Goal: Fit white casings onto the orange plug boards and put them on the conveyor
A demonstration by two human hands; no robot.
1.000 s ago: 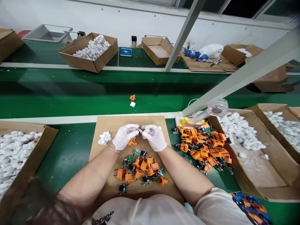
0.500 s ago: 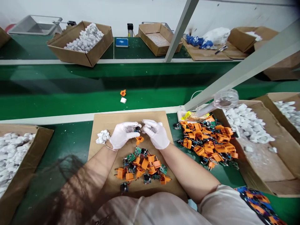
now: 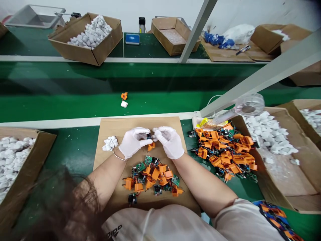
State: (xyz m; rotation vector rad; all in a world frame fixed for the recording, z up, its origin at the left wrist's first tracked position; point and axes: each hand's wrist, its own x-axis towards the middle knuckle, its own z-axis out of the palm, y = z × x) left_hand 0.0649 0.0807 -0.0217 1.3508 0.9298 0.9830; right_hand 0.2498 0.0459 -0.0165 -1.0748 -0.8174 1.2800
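Note:
My left hand [image 3: 131,142], in a white glove, pinches a small dark circuit board [image 3: 149,136] above the cardboard sheet. An orange plug housing [image 3: 151,146] hangs just below that board. My right hand [image 3: 169,140], gloved too, is closed with its fingertips at the board's right side; what lies in them is hidden. Nearer my body, orange plug housings and green circuit boards [image 3: 155,175] lie in a loose pile on the sheet. Small white pieces [image 3: 110,143] form a little heap left of my left hand.
At right lies a larger pile of orange housings [image 3: 225,150], beside a carton of white pieces [image 3: 269,132]. Another carton [image 3: 42,144] stands at left. A slanted metal post [image 3: 250,80] crosses the right side. One orange housing [image 3: 124,96] lies on the green belt.
My right fingertips have closed in on the board that my left hand holds. The view has shifted slightly; the piles look the same.

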